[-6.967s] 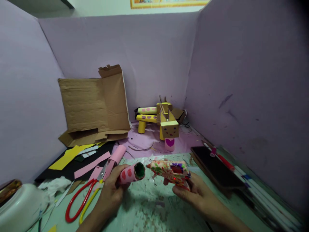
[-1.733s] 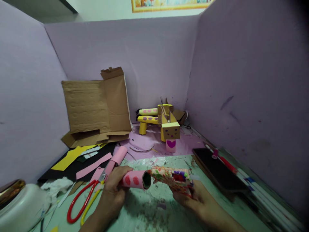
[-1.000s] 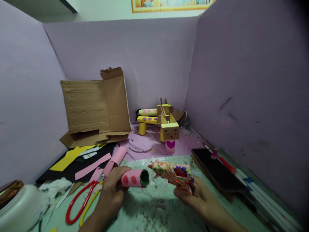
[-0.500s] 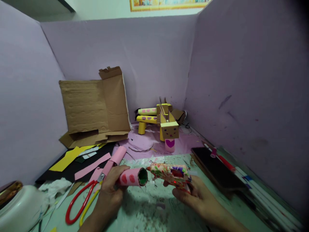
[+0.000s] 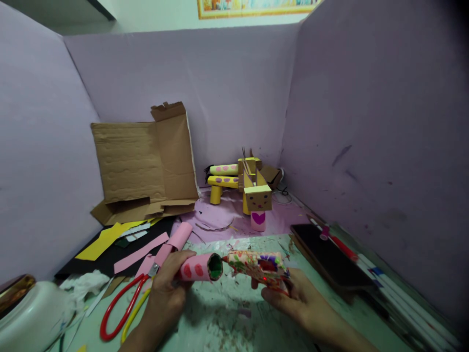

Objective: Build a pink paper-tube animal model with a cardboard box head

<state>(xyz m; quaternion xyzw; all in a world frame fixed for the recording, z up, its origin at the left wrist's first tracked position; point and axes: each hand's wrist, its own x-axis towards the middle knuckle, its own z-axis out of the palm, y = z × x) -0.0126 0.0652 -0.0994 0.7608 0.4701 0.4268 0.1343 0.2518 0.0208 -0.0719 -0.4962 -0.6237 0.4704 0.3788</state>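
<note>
My left hand [image 5: 169, 283] is closed around a pink paper tube [image 5: 194, 268] with red spots, its open end facing right and showing a green inside. In my right hand [image 5: 293, 296] is a glue gun [image 5: 256, 268] with a colourful, stained body and a small red light. Its nozzle points left and sits at the rim of the tube; whether it touches cannot be told. Scissors [image 5: 122, 308] with red and yellow handles lie beside my left hand, partly under pink paper [image 5: 179, 237].
A cut cardboard box [image 5: 142, 161] stands at the back left. Yellow animal figures [image 5: 256, 195] made of tubes and card are at the back. Yellow paper [image 5: 98, 244] lies left, near a white pot [image 5: 36, 313]. A phone [image 5: 330, 259] and several pens [image 5: 399, 293] line the right.
Both hands hold nearly the same pose. The nozzle has shifted very slightly down along the tube's rim.
</note>
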